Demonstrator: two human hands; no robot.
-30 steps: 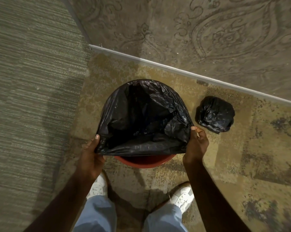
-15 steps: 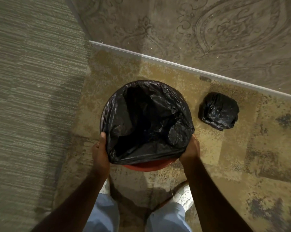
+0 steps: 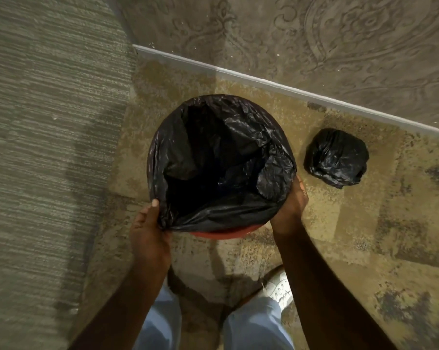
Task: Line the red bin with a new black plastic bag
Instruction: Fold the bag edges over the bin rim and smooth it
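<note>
A black plastic bag (image 3: 221,157) hangs open inside the round red bin (image 3: 221,233), its edge folded over almost the whole rim. Only a thin red arc of the bin shows at the near side. My left hand (image 3: 149,231) pinches the bag's edge at the near-left of the rim, thumb on top. My right hand (image 3: 290,208) presses the bag's folded edge against the bin's right side, fingers hidden behind the plastic.
A tied, filled black bag (image 3: 337,157) lies on the patterned floor to the right of the bin. A white baseboard (image 3: 263,83) and patterned wall run behind. Grey carpet (image 3: 44,147) lies to the left. My feet stand just below the bin.
The bag's near edge, held stretched flat above the bin a second ago, has been pulled down over the rim. Both hands have dropped to the bin's sides, hiding more red.
</note>
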